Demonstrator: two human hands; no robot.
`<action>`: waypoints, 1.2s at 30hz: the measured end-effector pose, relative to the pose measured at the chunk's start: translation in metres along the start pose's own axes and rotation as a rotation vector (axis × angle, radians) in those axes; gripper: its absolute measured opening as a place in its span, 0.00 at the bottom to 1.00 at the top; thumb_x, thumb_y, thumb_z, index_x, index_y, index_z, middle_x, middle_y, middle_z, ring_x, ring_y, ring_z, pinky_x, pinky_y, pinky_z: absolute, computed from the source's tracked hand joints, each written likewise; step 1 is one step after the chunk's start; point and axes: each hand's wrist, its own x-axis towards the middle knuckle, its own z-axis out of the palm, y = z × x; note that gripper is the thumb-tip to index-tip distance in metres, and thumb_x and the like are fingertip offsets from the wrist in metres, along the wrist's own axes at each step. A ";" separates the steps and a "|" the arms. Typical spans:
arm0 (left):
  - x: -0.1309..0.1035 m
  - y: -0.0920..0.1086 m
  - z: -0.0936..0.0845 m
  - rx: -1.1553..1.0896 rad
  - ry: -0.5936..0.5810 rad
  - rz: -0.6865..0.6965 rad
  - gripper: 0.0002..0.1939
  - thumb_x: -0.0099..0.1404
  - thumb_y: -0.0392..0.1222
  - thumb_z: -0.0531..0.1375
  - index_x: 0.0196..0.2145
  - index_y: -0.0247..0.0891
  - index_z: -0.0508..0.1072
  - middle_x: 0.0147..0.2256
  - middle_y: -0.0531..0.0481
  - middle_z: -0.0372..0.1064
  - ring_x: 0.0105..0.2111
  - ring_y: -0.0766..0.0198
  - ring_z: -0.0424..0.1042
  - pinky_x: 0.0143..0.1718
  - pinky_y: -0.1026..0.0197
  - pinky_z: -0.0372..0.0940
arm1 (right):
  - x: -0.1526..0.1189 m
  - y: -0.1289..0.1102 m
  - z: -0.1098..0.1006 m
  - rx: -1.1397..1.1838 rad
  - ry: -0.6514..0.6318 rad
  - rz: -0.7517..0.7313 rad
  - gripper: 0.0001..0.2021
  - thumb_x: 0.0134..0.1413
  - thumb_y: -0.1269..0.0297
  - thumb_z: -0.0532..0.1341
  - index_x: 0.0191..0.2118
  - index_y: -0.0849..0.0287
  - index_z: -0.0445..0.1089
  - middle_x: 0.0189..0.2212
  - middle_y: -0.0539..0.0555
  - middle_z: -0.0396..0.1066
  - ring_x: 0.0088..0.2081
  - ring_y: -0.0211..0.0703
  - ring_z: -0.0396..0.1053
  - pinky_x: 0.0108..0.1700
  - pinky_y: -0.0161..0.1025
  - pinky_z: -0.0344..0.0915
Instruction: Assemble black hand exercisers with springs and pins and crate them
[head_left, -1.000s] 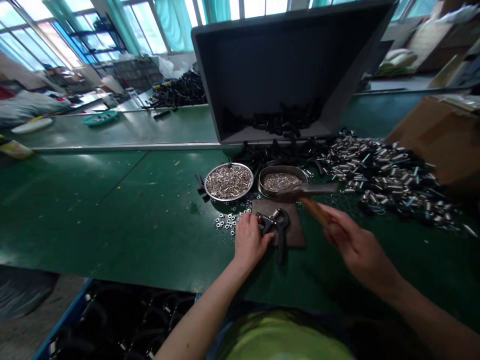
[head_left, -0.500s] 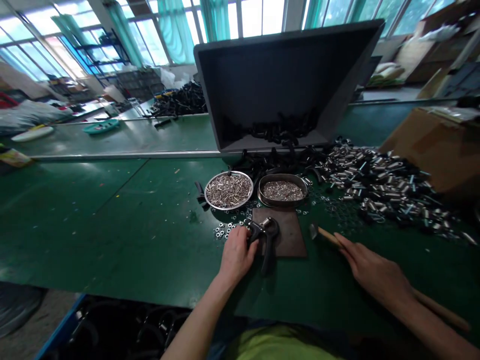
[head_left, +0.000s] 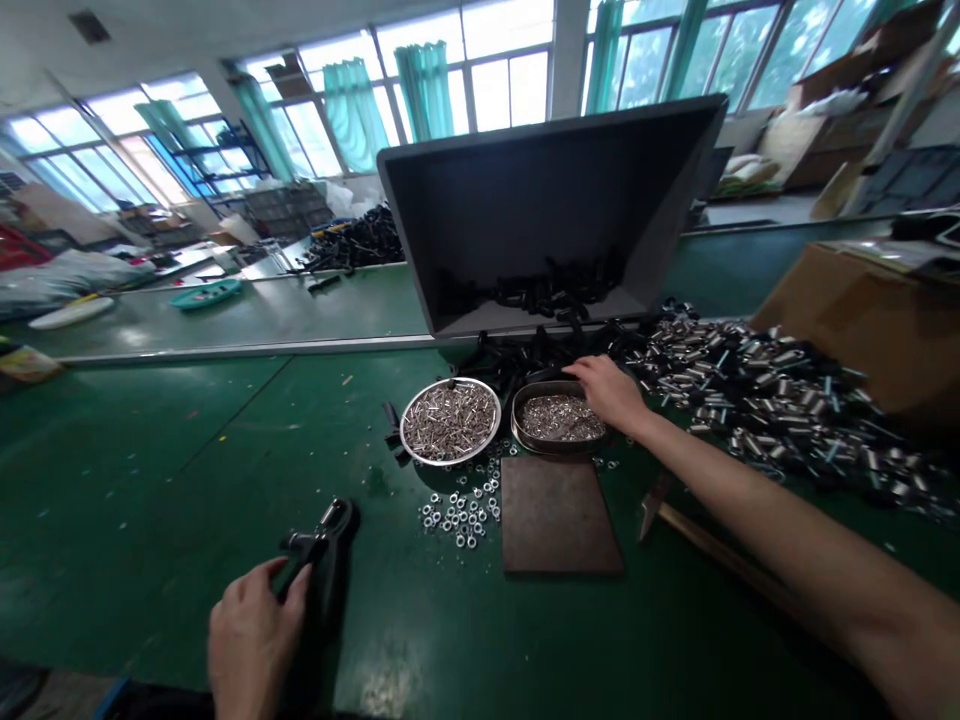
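At the left of the green bench, my left hand [head_left: 259,625] is closed around one handle of a black hand grip exerciser [head_left: 330,550], its metal spring at the upper end. My right hand [head_left: 611,392] is stretched over the right rim of an oval tin [head_left: 559,440] of small metal parts. Its fingers reach to the black plastic handles [head_left: 517,360] piled behind; the fingertips are partly hidden, and I see nothing held. Below the right forearm lies a hammer [head_left: 694,530] with a wooden shaft. A brown square plate [head_left: 559,520] lies in front of the tin.
A round dish [head_left: 450,462] of metal pins stands left of the tin, with loose nuts [head_left: 461,515] before it. A large grey bin [head_left: 409,230] lies tipped behind, holding black parts. Springs and black pieces [head_left: 780,400] are heaped at right beside a cardboard box [head_left: 847,310].
My left hand has carried the hand grip exerciser off the brown plate to the left. My right hand has let go of the hammer and moved up to the oval tin's far side.
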 end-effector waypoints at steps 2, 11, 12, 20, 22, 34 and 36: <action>-0.001 0.009 -0.001 0.011 0.053 0.056 0.26 0.60 0.56 0.46 0.42 0.32 0.71 0.41 0.35 0.66 0.43 0.45 0.66 0.43 0.48 0.63 | 0.029 -0.003 0.011 0.004 -0.027 -0.019 0.20 0.56 0.77 0.49 0.50 0.59 0.70 0.50 0.61 0.67 0.49 0.50 0.59 0.47 0.44 0.60; -0.017 0.123 -0.009 -0.557 -0.037 0.327 0.17 0.60 0.54 0.55 0.37 0.39 0.73 0.44 0.43 0.69 0.48 0.52 0.66 0.54 0.48 0.58 | 0.044 -0.016 0.003 0.180 -0.092 0.047 0.19 0.57 0.76 0.49 0.53 0.67 0.64 0.50 0.67 0.64 0.52 0.54 0.57 0.52 0.49 0.56; -0.021 0.138 -0.009 -0.659 -0.131 0.331 0.17 0.60 0.54 0.56 0.38 0.39 0.74 0.45 0.44 0.69 0.48 0.53 0.67 0.54 0.49 0.59 | 0.035 -0.022 -0.002 0.225 -0.111 0.055 0.19 0.58 0.75 0.49 0.55 0.67 0.63 0.51 0.66 0.65 0.52 0.53 0.59 0.52 0.48 0.57; -0.068 0.226 -0.016 -1.342 -0.909 0.298 0.27 0.57 0.55 0.61 0.50 0.40 0.69 0.54 0.42 0.66 0.51 0.53 0.67 0.49 0.55 0.65 | -0.093 -0.081 -0.045 0.983 -0.843 -0.148 0.19 0.60 0.68 0.51 0.56 0.61 0.63 0.41 0.54 0.74 0.34 0.36 0.73 0.34 0.33 0.68; -0.077 0.232 -0.019 -1.317 -0.948 0.329 0.21 0.58 0.55 0.59 0.44 0.39 0.73 0.48 0.43 0.70 0.49 0.53 0.69 0.48 0.55 0.65 | -0.109 -0.069 -0.048 0.852 -0.887 -0.135 0.17 0.59 0.64 0.54 0.52 0.57 0.67 0.39 0.51 0.75 0.34 0.36 0.73 0.33 0.32 0.68; -0.085 0.210 -0.027 -0.488 -0.383 0.292 0.03 0.57 0.41 0.57 0.31 0.42 0.69 0.26 0.53 0.69 0.27 0.63 0.66 0.27 0.65 0.50 | -0.109 0.119 -0.019 -0.070 -0.231 0.282 0.08 0.48 0.73 0.53 0.24 0.56 0.66 0.33 0.67 0.70 0.42 0.62 0.67 0.37 0.52 0.61; -0.083 0.203 -0.025 -0.504 -0.357 0.277 0.02 0.57 0.41 0.57 0.30 0.42 0.68 0.26 0.53 0.68 0.27 0.63 0.66 0.27 0.64 0.49 | -0.112 0.128 -0.012 -0.084 -0.190 0.282 0.07 0.50 0.69 0.54 0.24 0.54 0.65 0.31 0.66 0.70 0.40 0.62 0.68 0.35 0.51 0.61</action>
